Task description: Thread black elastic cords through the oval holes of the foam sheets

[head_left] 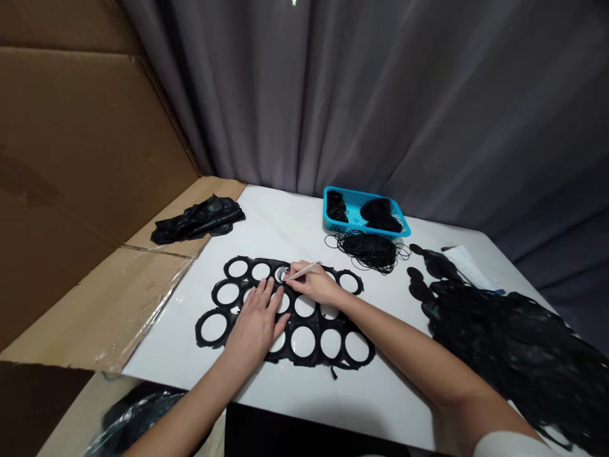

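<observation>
A black rubbery sheet [318, 324] with rows of round holes lies flat on the white table. My left hand [254, 322] rests on its left middle part, fingers spread and pressing it down. My right hand [311, 284] grips a slim white pen-like tool [304, 271] in a pinch, over the sheet's far row. Thin black rings [282, 274] show at a hole beside my right fingertips. My hands cover some of the holes, and the tool's working tip is hidden.
A blue basket [353, 227] holds bundles of black rings; a loose ring pile [368, 251] lies before it. Black sheets [504, 336] heap up at right by a white paper [469, 266]. Folded black sheets [202, 219] lie on cardboard [157, 266] at left. A grey curtain [285, 95] hangs behind.
</observation>
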`<state>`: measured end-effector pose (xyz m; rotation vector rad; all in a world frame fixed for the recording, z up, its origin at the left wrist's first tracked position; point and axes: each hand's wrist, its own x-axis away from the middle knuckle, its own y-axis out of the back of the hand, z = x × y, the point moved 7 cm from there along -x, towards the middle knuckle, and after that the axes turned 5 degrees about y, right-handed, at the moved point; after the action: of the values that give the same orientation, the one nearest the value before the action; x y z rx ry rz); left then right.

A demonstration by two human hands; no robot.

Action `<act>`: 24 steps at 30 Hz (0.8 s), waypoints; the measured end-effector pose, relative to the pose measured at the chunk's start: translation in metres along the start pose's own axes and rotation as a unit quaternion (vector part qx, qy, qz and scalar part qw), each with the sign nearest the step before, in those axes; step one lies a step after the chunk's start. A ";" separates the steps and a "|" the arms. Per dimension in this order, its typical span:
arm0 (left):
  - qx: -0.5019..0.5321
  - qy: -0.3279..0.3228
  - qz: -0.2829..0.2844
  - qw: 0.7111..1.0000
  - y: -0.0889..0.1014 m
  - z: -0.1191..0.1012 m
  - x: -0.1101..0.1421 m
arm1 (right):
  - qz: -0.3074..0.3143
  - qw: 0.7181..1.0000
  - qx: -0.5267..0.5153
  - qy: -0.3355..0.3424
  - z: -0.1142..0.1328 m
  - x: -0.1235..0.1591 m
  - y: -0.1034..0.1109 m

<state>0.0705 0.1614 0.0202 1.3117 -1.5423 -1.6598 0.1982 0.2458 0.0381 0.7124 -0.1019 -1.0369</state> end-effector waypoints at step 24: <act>0.008 0.051 -0.039 0.998 0.015 0.037 0.007 | -0.071 0.992 0.090 -0.056 -0.009 -0.051 0.016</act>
<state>0.0310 0.1688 0.0278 1.4592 -1.4642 -1.6052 0.1874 0.2970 0.0532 0.8332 -0.2476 -1.2141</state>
